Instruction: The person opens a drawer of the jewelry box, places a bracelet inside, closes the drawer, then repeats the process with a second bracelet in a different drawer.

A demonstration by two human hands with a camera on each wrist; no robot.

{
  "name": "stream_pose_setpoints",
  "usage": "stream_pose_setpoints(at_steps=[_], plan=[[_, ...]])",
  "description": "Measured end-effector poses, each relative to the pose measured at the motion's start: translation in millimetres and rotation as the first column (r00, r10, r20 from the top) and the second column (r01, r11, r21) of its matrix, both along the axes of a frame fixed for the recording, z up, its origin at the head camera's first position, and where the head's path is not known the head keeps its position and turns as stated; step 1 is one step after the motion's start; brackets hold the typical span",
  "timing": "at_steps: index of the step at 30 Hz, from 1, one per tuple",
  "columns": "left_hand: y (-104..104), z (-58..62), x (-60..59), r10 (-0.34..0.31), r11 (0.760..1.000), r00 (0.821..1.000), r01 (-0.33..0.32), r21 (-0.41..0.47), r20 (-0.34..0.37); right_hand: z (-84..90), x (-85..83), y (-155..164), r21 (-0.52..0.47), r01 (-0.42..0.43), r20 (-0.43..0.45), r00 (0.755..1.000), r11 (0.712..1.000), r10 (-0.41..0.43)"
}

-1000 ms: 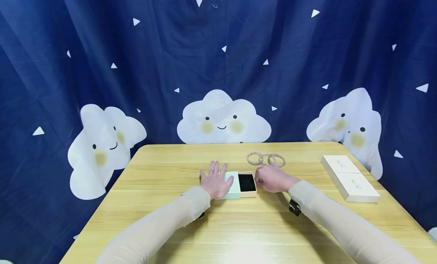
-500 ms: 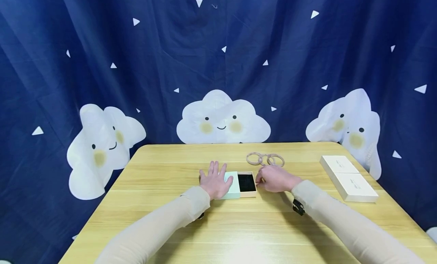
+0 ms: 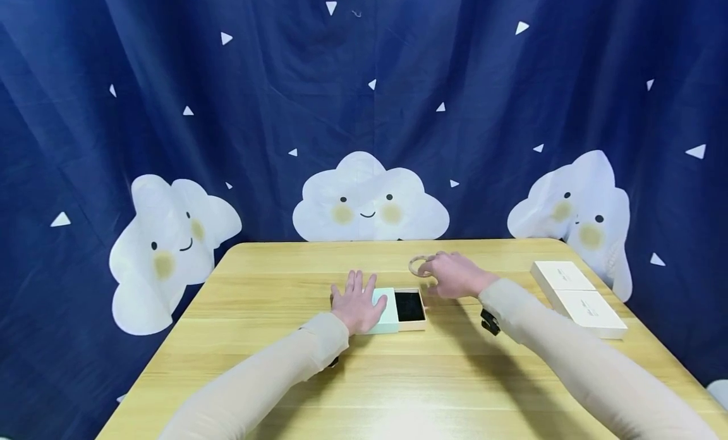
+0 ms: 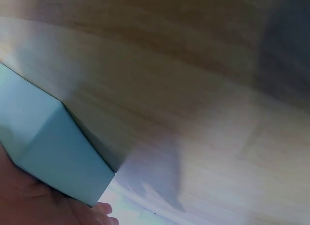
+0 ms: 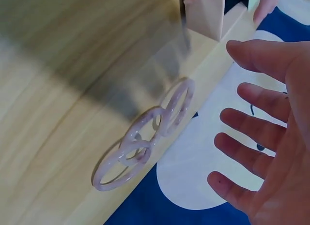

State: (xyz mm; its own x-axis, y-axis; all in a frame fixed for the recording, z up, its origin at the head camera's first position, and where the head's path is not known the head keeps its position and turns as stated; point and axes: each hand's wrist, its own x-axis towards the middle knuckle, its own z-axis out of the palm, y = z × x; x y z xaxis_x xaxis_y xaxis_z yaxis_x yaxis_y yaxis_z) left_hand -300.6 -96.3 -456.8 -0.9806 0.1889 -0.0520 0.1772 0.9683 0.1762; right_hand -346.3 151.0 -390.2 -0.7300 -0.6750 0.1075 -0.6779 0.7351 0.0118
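Hovering right hand (image 3: 457, 274), fingers spread, grip empty above the bangles (image 5: 145, 138).
Left hand (image 3: 357, 304) lies flat on the mint box lid (image 3: 387, 310); open box (image 3: 411, 307) on tabletop (image 3: 398, 377) between them.

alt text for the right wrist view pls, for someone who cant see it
An open right hand with spread fingers hovers beside three pale pinkish bangles, which lie overlapping on a wooden table near its edge, untouched. A beige box stands at the top of the frame, and a navy cloth with a white cloud print shows beyond the table edge.
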Motion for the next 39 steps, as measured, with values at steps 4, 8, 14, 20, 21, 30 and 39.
stream_pose_setpoints(at_steps=[4,8,14,20,21,30,39], plan=[[-1,-0.9,1.1,0.005,1.000,1.000,-0.005,0.006,-0.002,0.8,-13.1,-5,0.021,0.068,0.053,0.996,0.997,-0.070],[-2,-1.0,2.6,0.005,1.000,1.000,-0.005,0.011,-0.007,-2.3,-26.2,-7,0.014,0.101,0.085,0.991,0.995,-0.102],[-2,1.1,1.8,0.003,1.000,1.000,-0.003,0.008,-0.008,-4.5,-43.4,-12,0.026,0.158,0.114,0.980,0.987,-0.160],[0,3.7,2.7,0.002,1.000,1.000,-0.002,-0.020,-0.003,-6.1,-55.9,-17,0.068,0.197,0.145,0.968,0.978,-0.205],[0,3.9,3.1,0.004,1.000,1.000,-0.004,-0.023,-0.005,-6.3,-57.6,-18,0.073,0.203,0.147,0.966,0.976,-0.212],[0,2.4,4.4,0.013,0.999,1.000,-0.014,-0.033,-0.025,-12.5,-70.0,-24,0.092,0.265,0.224,0.934,0.960,-0.280],[1,-3.8,0.2,0.020,0.998,1.000,-0.021,-0.051,-0.023,-26.7,-82.2,-19,0.093,0.294,0.283,0.908,0.951,-0.308]])
